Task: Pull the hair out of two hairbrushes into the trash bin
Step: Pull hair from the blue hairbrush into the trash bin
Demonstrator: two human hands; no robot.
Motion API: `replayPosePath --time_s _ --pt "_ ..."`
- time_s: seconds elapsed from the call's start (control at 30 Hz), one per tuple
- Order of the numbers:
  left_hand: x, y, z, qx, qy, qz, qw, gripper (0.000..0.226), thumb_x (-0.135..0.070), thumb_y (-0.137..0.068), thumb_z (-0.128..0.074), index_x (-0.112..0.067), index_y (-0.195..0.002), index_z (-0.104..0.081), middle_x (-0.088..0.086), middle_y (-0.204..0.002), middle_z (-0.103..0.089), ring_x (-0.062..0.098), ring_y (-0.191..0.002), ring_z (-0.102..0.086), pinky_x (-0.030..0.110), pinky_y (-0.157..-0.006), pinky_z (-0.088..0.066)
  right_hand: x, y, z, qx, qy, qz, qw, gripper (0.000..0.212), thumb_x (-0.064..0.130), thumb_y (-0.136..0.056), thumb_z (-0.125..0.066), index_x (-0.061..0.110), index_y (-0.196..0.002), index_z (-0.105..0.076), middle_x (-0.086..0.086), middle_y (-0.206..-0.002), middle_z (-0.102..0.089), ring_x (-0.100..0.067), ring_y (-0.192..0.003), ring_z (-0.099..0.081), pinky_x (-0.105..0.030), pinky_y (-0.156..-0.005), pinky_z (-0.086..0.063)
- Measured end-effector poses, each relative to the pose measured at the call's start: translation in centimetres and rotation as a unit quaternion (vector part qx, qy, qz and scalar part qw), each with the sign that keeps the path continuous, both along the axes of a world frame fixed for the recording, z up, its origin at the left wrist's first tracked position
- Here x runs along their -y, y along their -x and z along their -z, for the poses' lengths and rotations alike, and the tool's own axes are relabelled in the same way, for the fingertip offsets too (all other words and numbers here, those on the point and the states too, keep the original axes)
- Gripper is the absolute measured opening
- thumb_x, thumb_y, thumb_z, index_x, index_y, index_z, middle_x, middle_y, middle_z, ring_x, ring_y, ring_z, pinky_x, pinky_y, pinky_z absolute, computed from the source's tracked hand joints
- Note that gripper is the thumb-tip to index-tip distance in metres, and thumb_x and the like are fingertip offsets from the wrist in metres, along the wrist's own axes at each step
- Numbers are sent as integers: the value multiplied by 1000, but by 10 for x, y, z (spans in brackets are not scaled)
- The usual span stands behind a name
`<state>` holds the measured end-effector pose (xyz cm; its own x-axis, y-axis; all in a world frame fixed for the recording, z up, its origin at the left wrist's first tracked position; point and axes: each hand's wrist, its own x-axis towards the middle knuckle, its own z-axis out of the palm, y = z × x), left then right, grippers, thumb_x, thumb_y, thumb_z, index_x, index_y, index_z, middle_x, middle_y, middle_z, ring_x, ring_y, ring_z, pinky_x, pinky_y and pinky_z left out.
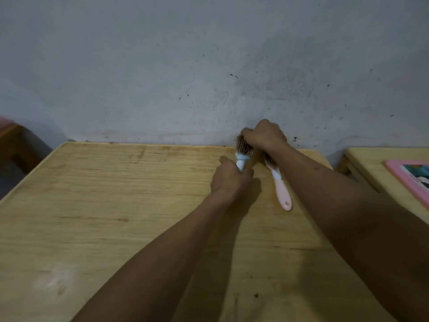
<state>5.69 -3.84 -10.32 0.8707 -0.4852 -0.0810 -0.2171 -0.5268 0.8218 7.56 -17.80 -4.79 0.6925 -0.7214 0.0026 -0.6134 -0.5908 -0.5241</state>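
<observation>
while your left hand (231, 176) grips the blue-handled hairbrush (243, 152), head pointing away toward the wall, your right hand (264, 134) has its fingers closed over the bristles. the pink-handled hairbrush (279, 184) lies untouched on the counter (104, 205), handle toward you. no trash bin shows.

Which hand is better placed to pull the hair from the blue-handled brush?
Right. The right hand is already on the bristle head of the blue-handled brush, while the left hand grips its handle and probably must steady it.
</observation>
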Motion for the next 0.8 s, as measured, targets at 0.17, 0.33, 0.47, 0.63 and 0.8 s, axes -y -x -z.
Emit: replayPosePath --time_s 0.17,0.33,0.47,0.63,0.8 --pt "-49 14 -9 25 55 17 998 41 -34 -93 -60 -7 -118 -42 6 -94 -60 20 -73 -58 31 -55 -41 -28 9 -25 38 -70 -51 996 37 42 -93 -64 6 -84 -62 -8 -82 -62 -24 -72 -59 -28 -56 -44" --pt "-110 35 -25 55 88 5 995 35 -38 -96 -54 -11 -116 -45 8 -92 -62 22 -70 -58 32 -57 -41 -82 23 -46 108 -160 -113 975 38 32 -90 -72 -4 -104 -72 -16 -94 -74 -21 -70 -68 -32 -69 -62" --pt "-165 36 -34 -93 108 -16 990 24 -31 -98 -50 -9 -109 -50 9 -88 -60 24 -63 -60 33 -56 -47 -144 32 -57 81 -174 -204 960 34 24 -90 -70 -7 -104 -72 -24 -103 -76 -26 -79 -72 -41 -77 -64" --pt "-250 37 -40 -138 182 -59 972 26 -34 -92 -54 -9 -100 -51 12 -81 -54 21 -53 -50 32 -49 -43 -227 32 -60 49 -177 -291 939 20 26 -90 -66 8 -83 -70 -17 -88 -73 -24 -71 -72 -32 -62 -58" --pt "-343 49 -37 -133 196 -180 955 56 -57 -90 -47 -4 -99 -63 8 -73 -55 19 -48 -48 30 -46 -40 -313 20 -50 2 -201 -377 904 22 26 -90 -67 6 -98 -69 -8 -87 -72 -22 -67 -75 -25 -56 -57"
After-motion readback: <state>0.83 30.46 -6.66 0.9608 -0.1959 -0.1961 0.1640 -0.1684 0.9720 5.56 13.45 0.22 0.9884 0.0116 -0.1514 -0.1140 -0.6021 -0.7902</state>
